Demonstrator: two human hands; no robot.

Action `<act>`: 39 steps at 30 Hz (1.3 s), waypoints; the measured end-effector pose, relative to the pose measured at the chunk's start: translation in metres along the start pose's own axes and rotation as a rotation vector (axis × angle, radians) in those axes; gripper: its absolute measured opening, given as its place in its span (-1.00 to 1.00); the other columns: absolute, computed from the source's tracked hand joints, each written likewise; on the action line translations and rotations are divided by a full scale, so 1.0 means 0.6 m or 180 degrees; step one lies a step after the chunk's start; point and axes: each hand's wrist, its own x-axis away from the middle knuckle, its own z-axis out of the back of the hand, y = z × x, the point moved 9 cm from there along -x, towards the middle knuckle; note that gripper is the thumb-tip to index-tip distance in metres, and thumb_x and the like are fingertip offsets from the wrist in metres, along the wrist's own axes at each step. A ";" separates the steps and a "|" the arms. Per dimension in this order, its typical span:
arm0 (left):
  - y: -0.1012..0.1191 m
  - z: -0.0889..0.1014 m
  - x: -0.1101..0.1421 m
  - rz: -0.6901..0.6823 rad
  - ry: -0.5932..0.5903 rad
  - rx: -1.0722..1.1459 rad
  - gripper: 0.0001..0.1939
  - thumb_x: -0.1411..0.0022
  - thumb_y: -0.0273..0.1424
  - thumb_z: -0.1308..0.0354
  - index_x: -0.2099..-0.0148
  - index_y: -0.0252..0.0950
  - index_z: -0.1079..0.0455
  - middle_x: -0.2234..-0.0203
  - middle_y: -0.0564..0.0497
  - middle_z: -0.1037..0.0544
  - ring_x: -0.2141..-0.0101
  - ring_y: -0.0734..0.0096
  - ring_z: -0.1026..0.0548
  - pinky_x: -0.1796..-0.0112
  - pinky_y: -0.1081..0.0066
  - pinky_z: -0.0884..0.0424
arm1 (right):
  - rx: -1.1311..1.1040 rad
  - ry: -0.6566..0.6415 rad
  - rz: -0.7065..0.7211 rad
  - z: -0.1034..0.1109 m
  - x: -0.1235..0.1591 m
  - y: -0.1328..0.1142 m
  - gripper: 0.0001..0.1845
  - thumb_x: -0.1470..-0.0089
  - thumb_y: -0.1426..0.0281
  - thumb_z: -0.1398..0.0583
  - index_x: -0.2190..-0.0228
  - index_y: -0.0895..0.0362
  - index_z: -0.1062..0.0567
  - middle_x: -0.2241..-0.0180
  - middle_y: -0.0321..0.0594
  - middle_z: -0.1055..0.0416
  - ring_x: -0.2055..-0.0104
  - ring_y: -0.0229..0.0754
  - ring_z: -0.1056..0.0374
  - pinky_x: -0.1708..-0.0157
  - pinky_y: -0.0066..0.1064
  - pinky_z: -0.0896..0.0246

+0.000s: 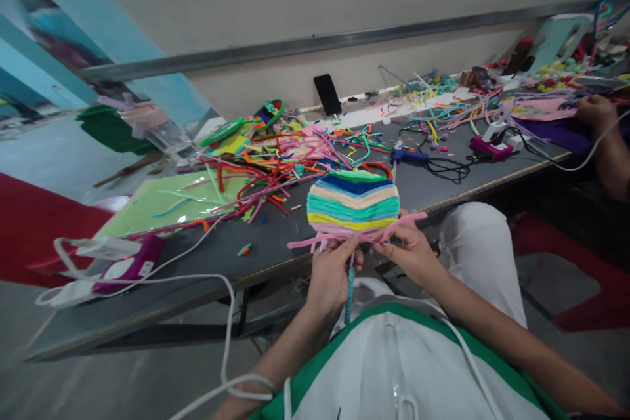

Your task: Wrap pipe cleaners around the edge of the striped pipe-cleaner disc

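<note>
A striped panel of pipe cleaners [353,202], banded green, dark blue, cream, teal and yellow, is held at the table's front edge. Along its lower side runs a loose pink pipe cleaner [302,245], both ends sticking out past the panel. My left hand [331,275] pinches the pink strand near the bottom middle, its fingers closed. My right hand [413,251] is closed on the same strand further right, thumb and forefinger together. Below the left fingers hangs a teal wrapped stem [350,295]; its upper end is hidden by the hand.
Loose pipe cleaners [275,174] lie heaped on the grey table [275,243]. Behind the panel rest a blue glue gun [408,155] and its black cord. A phone [327,94] leans at the back. Power strips [130,262] sit left, and another person's hand [595,111] is at right.
</note>
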 end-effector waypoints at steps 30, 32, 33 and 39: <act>-0.005 -0.003 0.004 0.0251 0.0010 0.0141 -0.76 0.12 -0.37 -0.35 0.40 -0.28 -0.35 0.65 0.16 -0.35 0.70 0.57 -0.28 0.66 0.51 -0.14 | -0.0237 0.0946 -0.0612 0.026 0.034 0.049 -0.81 0.04 0.24 -0.26 0.51 0.05 -0.38 0.42 -0.23 -0.44 0.27 -0.09 -0.37 0.27 -0.28 -0.27; -0.005 -0.003 0.004 0.0268 0.0018 0.0155 -0.74 0.12 -0.37 -0.36 0.38 -0.29 -0.35 0.64 0.16 -0.35 0.70 0.58 -0.27 0.66 0.51 -0.14 | -0.0312 0.0970 -0.0685 0.027 0.033 0.049 -0.80 0.05 0.24 -0.26 0.53 0.06 -0.37 0.46 -0.25 -0.42 0.32 -0.12 -0.36 0.33 -0.31 -0.26; -0.006 -0.003 0.004 0.0291 0.0016 0.0160 -0.73 0.13 -0.36 -0.36 0.38 -0.29 -0.35 0.64 0.16 -0.35 0.70 0.58 -0.28 0.66 0.51 -0.14 | -0.0346 0.0965 -0.0702 0.028 0.032 0.048 -0.80 0.05 0.24 -0.26 0.53 0.06 -0.37 0.47 -0.27 -0.41 0.35 -0.13 -0.35 0.35 -0.32 -0.25; -0.011 0.002 0.004 0.0420 0.0053 0.0146 -0.70 0.14 -0.34 -0.37 0.43 -0.32 -0.30 0.70 0.19 -0.29 0.71 0.58 -0.27 0.67 0.51 -0.14 | -0.0438 0.0860 -0.0694 0.029 0.026 0.040 -0.80 0.05 0.26 -0.27 0.53 0.07 -0.38 0.51 -0.31 -0.40 0.42 -0.18 -0.34 0.38 -0.35 -0.23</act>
